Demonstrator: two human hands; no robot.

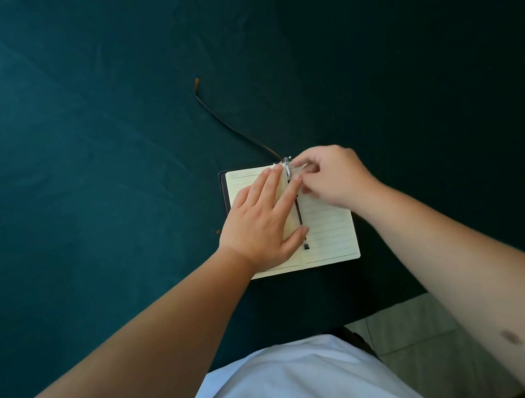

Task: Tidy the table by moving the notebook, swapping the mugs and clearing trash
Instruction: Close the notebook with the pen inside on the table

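I'm looking straight down at the notebook (325, 234), lying open on the dark teal table (83, 154), close to the table's near edge and a little right of its middle. My left hand (262, 223) is lying flat on the left page, fingers (265, 182) spread and gripping nothing, and it is covering most of that page; only the top lines and a strip along the bottom are showing. A pen (298, 214) is lying along the gutter, its dark lower part and tip clear, its middle slipping under my left forefinger, its shiny clip end up at the top of the spine.

My right hand (331, 177) is curling over the top of the right page, fingertips bunched together right at that clip end. Whether they are pinching the pen, a page corner or a scrap of paper, I cannot tell: the knuckles are hiding the contact. A little white raggedness is showing beside the clip, too small to make out.

A thin brown ribbon (229, 126) is trailing from the spine's top away toward the table's far side. The notebook's dark cover is peeping out only along the left edge. The table's right side is sinking into shadow.
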